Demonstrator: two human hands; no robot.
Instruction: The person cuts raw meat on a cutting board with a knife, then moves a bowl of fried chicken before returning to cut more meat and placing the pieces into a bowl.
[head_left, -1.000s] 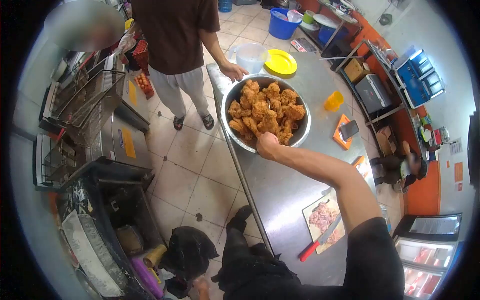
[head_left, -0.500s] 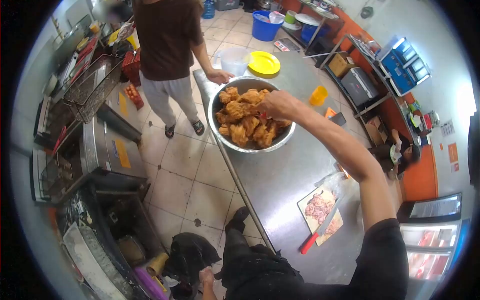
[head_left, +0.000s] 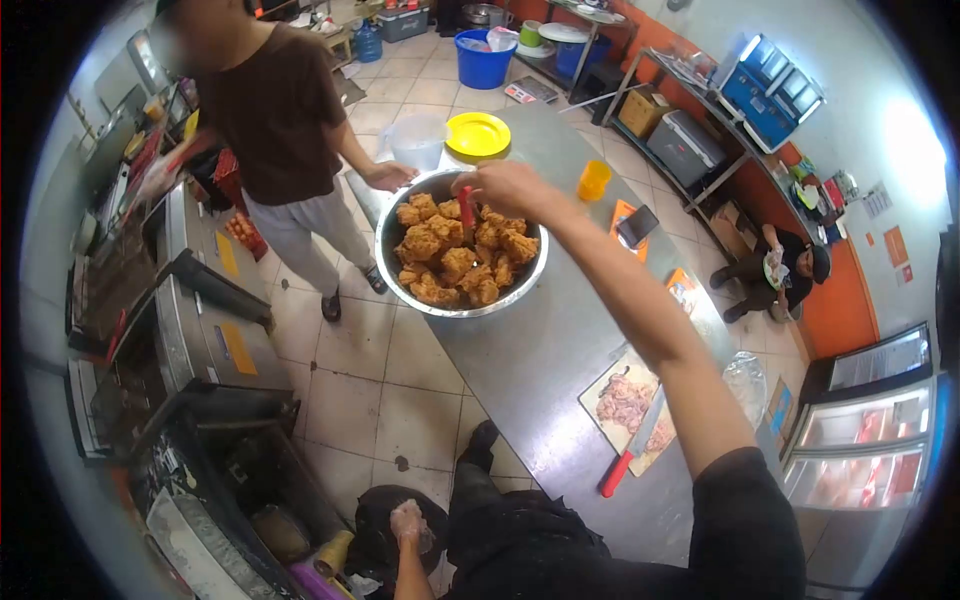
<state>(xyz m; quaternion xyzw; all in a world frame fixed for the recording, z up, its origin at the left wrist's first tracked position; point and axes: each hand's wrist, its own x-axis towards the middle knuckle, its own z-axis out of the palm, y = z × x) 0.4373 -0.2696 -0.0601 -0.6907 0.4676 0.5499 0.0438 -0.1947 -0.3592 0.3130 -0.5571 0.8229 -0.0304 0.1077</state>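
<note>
A large metal bowl (head_left: 388,262) full of fried chicken pieces (head_left: 430,243) stands at the far left corner of the steel table. My right hand (head_left: 505,188) is closed above the bowl's far side. A red-handled tool (head_left: 467,212) points down from its fingers into the chicken; the tool's lower end is mostly hidden. Low by my side, my left hand (head_left: 408,522) wears a clear plastic glove. Its fingers look loosely apart, with nothing visible in them, over a black bag (head_left: 375,510).
A cutting board (head_left: 598,400) with raw sliced meat and a red-handled knife (head_left: 618,470) lies on the steel table (head_left: 500,365). A yellow plate (head_left: 478,135) and orange cup (head_left: 594,180) stand beyond. A co-worker's hand (head_left: 388,176) is by the bowl; another person (head_left: 785,270) is at right.
My right hand has lifted from among the chicken, showing more of the red handle. My left hand has come further into view. The co-worker's other arm now reaches out left.
</note>
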